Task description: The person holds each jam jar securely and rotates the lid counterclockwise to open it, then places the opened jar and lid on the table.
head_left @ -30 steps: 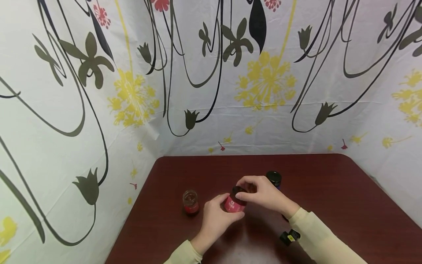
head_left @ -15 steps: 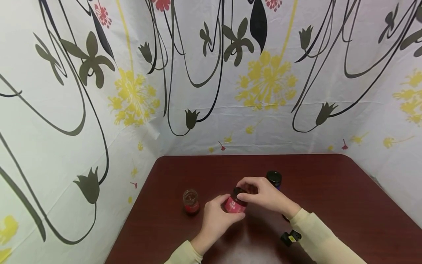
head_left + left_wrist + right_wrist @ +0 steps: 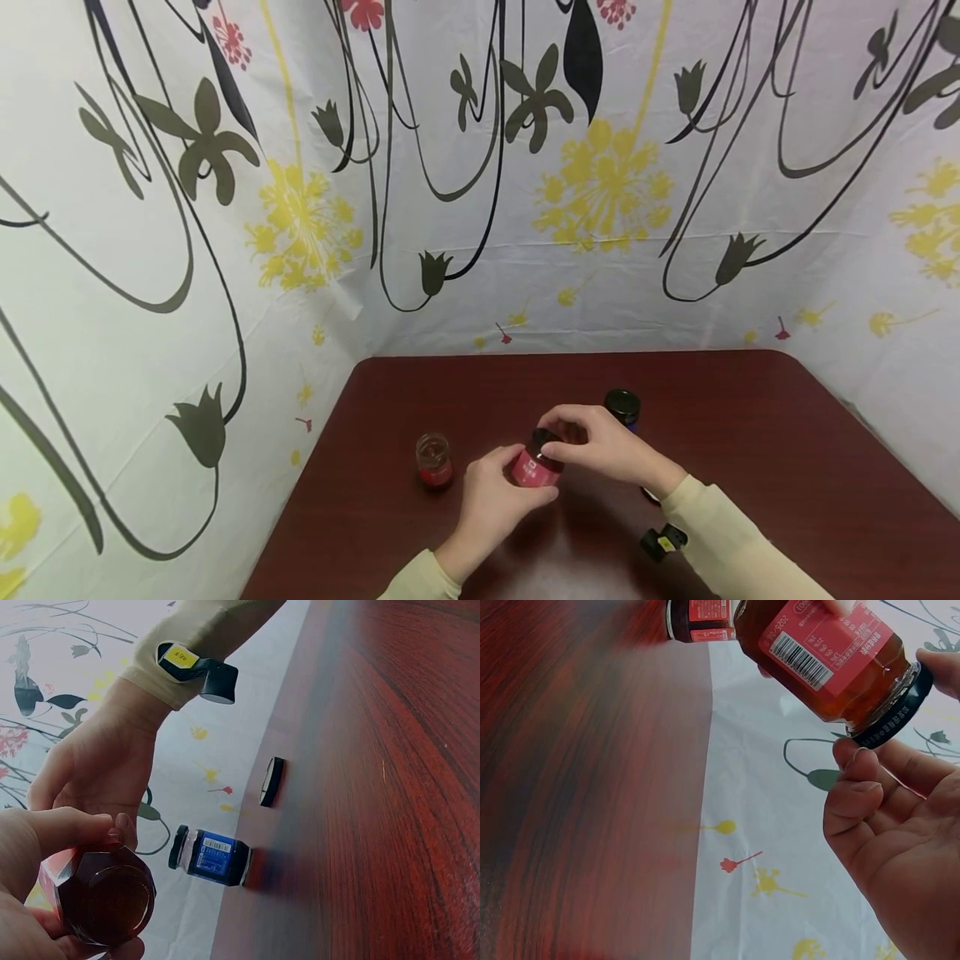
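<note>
My left hand (image 3: 497, 502) grips a glass jar (image 3: 537, 472) of amber-brown contents with a pinkish-red label, above the table. The jar is tilted, and the left wrist view looks at its faceted base (image 3: 112, 900). With thumb and fingertips, my right hand (image 3: 600, 442) pinches the jar's dark lid (image 3: 896, 709), which sits on the jar's mouth. In the right wrist view the label's barcode (image 3: 801, 660) faces the camera. The palm of the right hand (image 3: 907, 825) is turned toward the lid.
An open glass jar (image 3: 434, 462) with a red label stands left on the dark red table (image 3: 450, 383). Behind the right hand is a blue-labelled jar (image 3: 214, 857) with a black lid. A loose black-rimmed lid (image 3: 271, 782) lies near it. Patterned cloth (image 3: 480, 208) hangs around the table.
The held jar and right hand have shifted very slightly right and nearer. Both hands keep the same hold, and the other jars stay where they were.
</note>
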A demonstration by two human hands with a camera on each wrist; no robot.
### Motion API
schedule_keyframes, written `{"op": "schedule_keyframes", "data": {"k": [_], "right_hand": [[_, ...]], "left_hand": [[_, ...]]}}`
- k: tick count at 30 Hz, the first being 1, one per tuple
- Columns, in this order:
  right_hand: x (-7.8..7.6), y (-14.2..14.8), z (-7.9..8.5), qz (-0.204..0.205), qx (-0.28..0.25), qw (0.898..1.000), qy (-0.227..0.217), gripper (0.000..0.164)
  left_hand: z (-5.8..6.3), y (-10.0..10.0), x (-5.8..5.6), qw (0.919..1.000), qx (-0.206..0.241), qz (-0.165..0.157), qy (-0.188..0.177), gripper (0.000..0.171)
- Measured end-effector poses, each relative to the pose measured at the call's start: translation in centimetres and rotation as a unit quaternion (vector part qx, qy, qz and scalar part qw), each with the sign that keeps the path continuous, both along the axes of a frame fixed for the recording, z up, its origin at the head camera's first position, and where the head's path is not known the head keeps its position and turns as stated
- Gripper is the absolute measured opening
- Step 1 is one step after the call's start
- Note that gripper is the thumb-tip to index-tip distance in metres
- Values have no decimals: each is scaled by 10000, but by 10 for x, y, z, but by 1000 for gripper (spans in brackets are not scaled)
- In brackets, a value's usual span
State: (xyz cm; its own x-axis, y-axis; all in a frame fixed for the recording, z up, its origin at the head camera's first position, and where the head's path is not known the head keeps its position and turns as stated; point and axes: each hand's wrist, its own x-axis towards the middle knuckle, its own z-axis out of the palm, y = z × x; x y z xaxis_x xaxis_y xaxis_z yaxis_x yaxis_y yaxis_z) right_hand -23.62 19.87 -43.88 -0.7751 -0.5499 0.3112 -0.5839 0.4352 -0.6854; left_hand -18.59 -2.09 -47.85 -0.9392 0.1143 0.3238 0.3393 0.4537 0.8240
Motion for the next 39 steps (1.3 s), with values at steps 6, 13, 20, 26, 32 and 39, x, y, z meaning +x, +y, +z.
{"op": "schedule_keyframes", "data": {"k": [6, 13, 20, 26, 32, 39], "right_hand": [[2, 1, 2, 22, -8, 10000, -12, 24], [2, 2, 1, 48, 85, 9999, 28, 25], [3, 3, 7, -65, 182, 9996, 220, 24], [5, 1, 11, -187, 125, 9997, -64, 25], [7, -2, 12, -405, 136, 9982, -415, 25], [10, -8, 12, -932, 423, 9942, -331, 28]], "left_hand": [[0, 0, 0, 10000, 20, 10, 9, 59], [0, 0, 1, 10000, -27, 26, -72, 58], [1, -1, 0, 9999, 64, -97, 84, 58], [0, -1, -1, 9990, -48, -203, 383, 53], [0, -1, 1, 9988, -167, -92, 446, 52], [1, 1, 4, 9988, -260, 8, 405, 54]]}}
